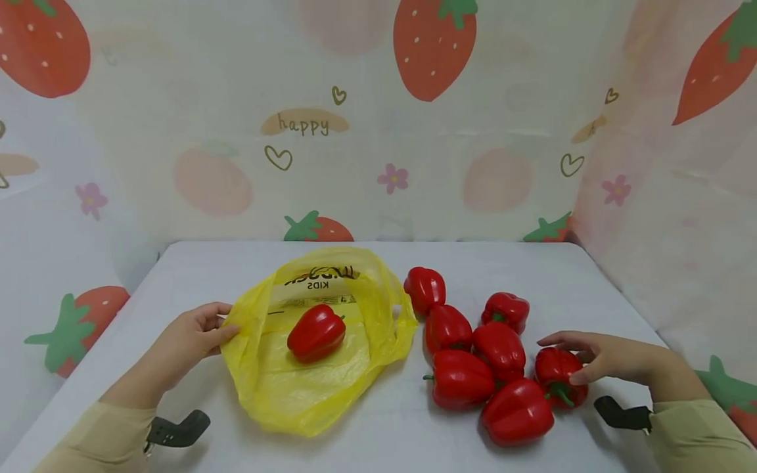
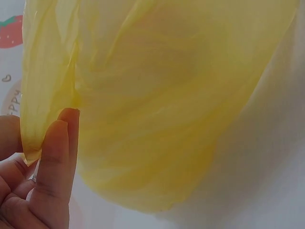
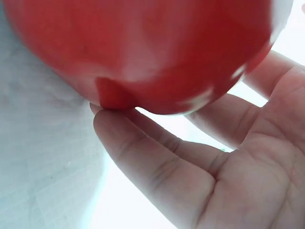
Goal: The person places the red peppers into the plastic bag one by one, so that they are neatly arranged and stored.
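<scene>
In the head view, my left hand (image 1: 198, 335) pinches the left rim of a yellow plastic bag (image 1: 284, 397) between thumb and fingers. The left wrist view shows the fingertips closed on a fold of the thin film (image 2: 157, 157). The bag lies spread with its mouth wide, and a red bell pepper (image 1: 316, 334) rests inside it. On the right, my right hand (image 1: 615, 358) grips another red bell pepper (image 1: 557, 368), thumb on the near side and fingers over the far side. In the right wrist view, fingertips touch the underside of this pepper (image 3: 143, 52).
Several more red bell peppers (image 1: 499, 351) cluster on the white table (image 1: 378, 447) between the bag and my right hand. One pepper (image 1: 424, 291) sits close to the bag's right rim. Strawberry-printed walls (image 1: 378, 144) surround the table at the back and sides.
</scene>
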The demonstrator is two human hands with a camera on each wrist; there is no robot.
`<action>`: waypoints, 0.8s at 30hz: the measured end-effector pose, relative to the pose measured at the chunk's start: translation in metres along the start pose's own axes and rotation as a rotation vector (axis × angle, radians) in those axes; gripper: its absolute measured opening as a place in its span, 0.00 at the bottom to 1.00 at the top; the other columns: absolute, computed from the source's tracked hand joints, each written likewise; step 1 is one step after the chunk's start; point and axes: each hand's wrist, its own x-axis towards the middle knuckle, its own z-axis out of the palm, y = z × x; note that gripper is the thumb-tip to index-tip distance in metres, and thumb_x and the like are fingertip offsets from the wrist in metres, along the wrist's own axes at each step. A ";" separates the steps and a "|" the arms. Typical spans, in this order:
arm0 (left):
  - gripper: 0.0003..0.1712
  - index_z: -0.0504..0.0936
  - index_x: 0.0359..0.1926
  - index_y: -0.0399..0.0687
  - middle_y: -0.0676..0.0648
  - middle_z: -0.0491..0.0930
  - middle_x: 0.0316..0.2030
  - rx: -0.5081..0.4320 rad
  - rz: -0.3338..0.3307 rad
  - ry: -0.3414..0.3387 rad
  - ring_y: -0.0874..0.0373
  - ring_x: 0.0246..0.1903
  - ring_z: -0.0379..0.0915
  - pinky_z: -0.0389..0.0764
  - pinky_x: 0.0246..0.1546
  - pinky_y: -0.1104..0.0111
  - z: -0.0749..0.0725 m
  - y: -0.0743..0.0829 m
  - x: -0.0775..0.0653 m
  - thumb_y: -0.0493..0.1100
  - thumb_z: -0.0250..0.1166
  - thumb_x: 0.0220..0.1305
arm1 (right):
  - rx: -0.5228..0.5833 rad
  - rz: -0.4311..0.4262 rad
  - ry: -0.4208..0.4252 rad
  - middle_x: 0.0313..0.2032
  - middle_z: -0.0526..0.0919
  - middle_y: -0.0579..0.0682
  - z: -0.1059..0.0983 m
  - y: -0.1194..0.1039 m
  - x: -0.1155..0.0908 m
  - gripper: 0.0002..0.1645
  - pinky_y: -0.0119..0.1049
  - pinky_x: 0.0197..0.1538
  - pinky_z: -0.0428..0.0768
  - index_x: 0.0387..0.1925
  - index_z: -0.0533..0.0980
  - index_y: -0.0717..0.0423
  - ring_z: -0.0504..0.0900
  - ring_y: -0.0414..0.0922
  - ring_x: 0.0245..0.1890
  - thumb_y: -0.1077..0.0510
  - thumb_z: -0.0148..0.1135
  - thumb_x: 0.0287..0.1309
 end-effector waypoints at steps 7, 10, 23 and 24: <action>0.30 0.68 0.57 0.42 0.44 0.74 0.38 0.020 -0.007 0.003 0.56 0.36 0.74 0.80 0.42 0.65 0.002 0.001 0.000 0.54 0.61 0.59 | -0.007 0.017 0.027 0.56 0.65 0.60 -0.004 0.002 0.003 0.41 0.44 0.45 0.77 0.64 0.57 0.59 0.65 0.53 0.53 0.56 0.63 0.49; 0.30 0.68 0.58 0.43 0.44 0.74 0.38 0.027 0.002 0.006 0.55 0.36 0.74 0.80 0.42 0.65 0.002 0.002 0.002 0.54 0.61 0.59 | 0.000 0.026 0.038 0.56 0.64 0.60 -0.006 0.002 0.005 0.42 0.45 0.45 0.77 0.64 0.57 0.58 0.65 0.53 0.53 0.56 0.63 0.49; 0.30 0.68 0.57 0.43 0.43 0.74 0.39 0.024 -0.003 0.011 0.55 0.36 0.74 0.80 0.42 0.65 0.002 0.002 0.000 0.54 0.61 0.59 | -0.043 0.054 0.102 0.54 0.67 0.58 -0.013 0.003 0.012 0.37 0.44 0.47 0.75 0.63 0.59 0.56 0.65 0.52 0.53 0.52 0.60 0.53; 0.30 0.68 0.57 0.43 0.43 0.74 0.39 0.026 -0.003 0.014 0.55 0.36 0.74 0.80 0.42 0.65 0.001 0.002 0.000 0.54 0.61 0.59 | -0.041 0.059 0.106 0.54 0.67 0.58 -0.013 0.003 0.013 0.37 0.44 0.48 0.75 0.63 0.59 0.55 0.65 0.52 0.53 0.52 0.60 0.53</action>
